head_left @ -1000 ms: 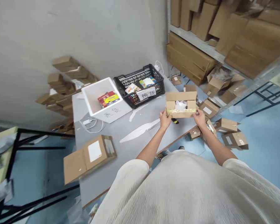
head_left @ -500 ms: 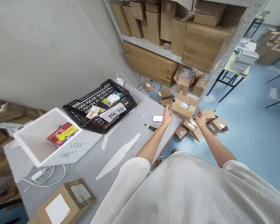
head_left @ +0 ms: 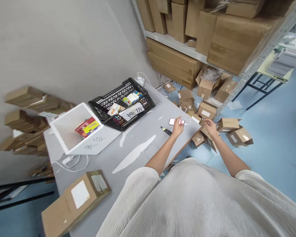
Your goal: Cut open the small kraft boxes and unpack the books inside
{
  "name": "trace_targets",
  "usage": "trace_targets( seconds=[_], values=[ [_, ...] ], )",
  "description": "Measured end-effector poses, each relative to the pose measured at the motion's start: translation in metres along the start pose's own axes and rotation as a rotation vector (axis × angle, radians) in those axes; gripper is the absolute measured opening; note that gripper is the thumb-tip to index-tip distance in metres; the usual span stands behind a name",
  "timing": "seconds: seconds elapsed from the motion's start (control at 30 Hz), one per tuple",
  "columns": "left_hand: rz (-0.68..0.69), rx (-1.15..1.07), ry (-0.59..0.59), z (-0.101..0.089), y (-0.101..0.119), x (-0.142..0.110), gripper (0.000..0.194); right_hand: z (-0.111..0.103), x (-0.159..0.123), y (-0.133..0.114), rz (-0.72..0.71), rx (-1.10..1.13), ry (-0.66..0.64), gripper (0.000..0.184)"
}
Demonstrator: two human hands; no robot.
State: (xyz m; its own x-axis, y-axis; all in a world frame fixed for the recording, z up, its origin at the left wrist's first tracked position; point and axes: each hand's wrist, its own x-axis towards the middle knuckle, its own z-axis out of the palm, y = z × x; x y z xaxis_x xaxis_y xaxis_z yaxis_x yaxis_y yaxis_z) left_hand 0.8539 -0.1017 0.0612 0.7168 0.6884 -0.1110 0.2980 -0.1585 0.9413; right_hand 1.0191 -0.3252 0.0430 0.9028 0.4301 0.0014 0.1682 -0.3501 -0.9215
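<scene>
On the grey table, a phone (head_left: 172, 121) with a lit screen lies at the right end, a white cable running from it. My left hand (head_left: 177, 128) has its fingers closed about the phone's right part. A black and yellow utility knife (head_left: 166, 131) is just left of that hand. My right hand (head_left: 211, 128) hangs past the table's edge above the boxes on the floor, its fingertips pinched together. Whatever sits between them, if anything, is too small to make out.
A black crate (head_left: 122, 105) and a white bin (head_left: 76, 130) with colourful packets stand by the wall. A taped carton (head_left: 75, 202) sits at the near left. Loose boxes (head_left: 228, 125) litter the floor. Behind them rises a metal shelf (head_left: 172, 43) full of cartons.
The view has swung left. My left hand has come down onto the phone. An open box with white stuffing between my hands has gone from there; the right hand's fingers remain pinched.
</scene>
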Motion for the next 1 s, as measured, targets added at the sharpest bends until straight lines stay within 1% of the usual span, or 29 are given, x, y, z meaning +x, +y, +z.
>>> trace_targets(
  seconds=[0.13,0.3,0.43,0.53,0.63,0.73,0.83,1.0],
  values=[
    [-0.050,0.006,0.088,-0.019,-0.013,-0.014,0.057,0.030,0.001,-0.008,0.083,0.037,-0.103,0.046],
    [-0.107,0.011,0.200,-0.046,-0.033,-0.038,0.057,0.070,-0.001,-0.016,0.108,0.059,-0.263,0.048],
    [-0.159,0.008,0.292,-0.075,-0.051,-0.065,0.054,0.106,-0.007,-0.026,0.076,0.061,-0.397,0.047],
    [-0.193,0.000,0.376,-0.101,-0.065,-0.090,0.052,0.137,-0.015,-0.040,0.069,0.048,-0.498,0.046],
    [-0.224,-0.016,0.460,-0.129,-0.077,-0.115,0.050,0.170,-0.029,-0.057,0.049,0.046,-0.585,0.045],
    [-0.256,-0.036,0.539,-0.157,-0.088,-0.143,0.049,0.202,-0.050,-0.073,0.009,0.054,-0.668,0.041],
    [-0.282,-0.059,0.599,-0.181,-0.101,-0.170,0.048,0.233,-0.074,-0.084,-0.024,0.025,-0.725,0.038],
    [-0.315,-0.091,0.690,-0.224,-0.128,-0.218,0.050,0.282,-0.121,-0.103,-0.071,-0.026,-0.824,0.040]
  ],
)
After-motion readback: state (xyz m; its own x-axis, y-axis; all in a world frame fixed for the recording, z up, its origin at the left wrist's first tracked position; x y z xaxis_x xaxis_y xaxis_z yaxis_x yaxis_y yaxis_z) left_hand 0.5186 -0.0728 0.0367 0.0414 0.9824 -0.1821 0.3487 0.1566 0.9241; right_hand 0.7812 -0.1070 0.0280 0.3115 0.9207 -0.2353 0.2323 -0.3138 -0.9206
